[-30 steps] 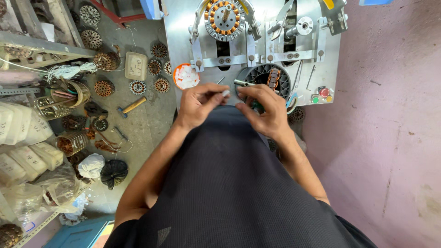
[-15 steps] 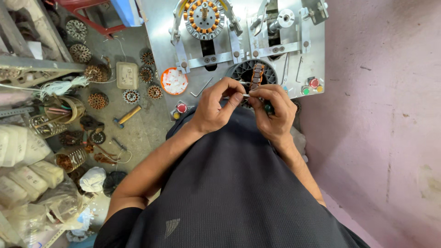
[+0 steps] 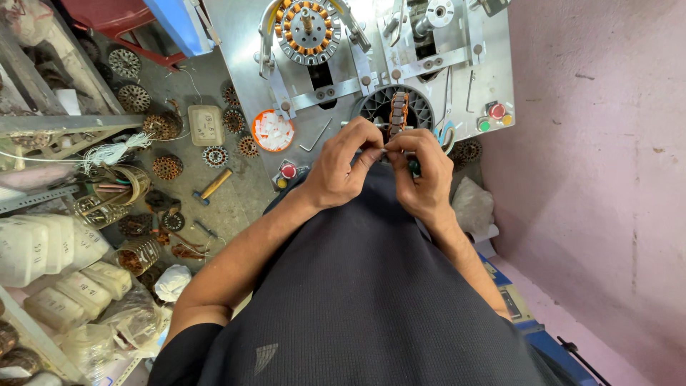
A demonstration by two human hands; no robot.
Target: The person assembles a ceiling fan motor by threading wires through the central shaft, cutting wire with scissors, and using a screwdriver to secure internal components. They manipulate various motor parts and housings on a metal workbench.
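the left hand (image 3: pixel 341 168) and right hand (image 3: pixel 423 171) are both closed, pinching one small pale strip (image 3: pixel 384 151) between their fingertips. it looks thin and short. best to grip it softly and keep it straight. just above the hands stands a round black stator wound with copper wire (image 3: pixel 397 113).

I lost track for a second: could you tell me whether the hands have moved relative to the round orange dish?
Cannot tell: the left hand and right hand sit right of the orange dish as before; the camera moved.
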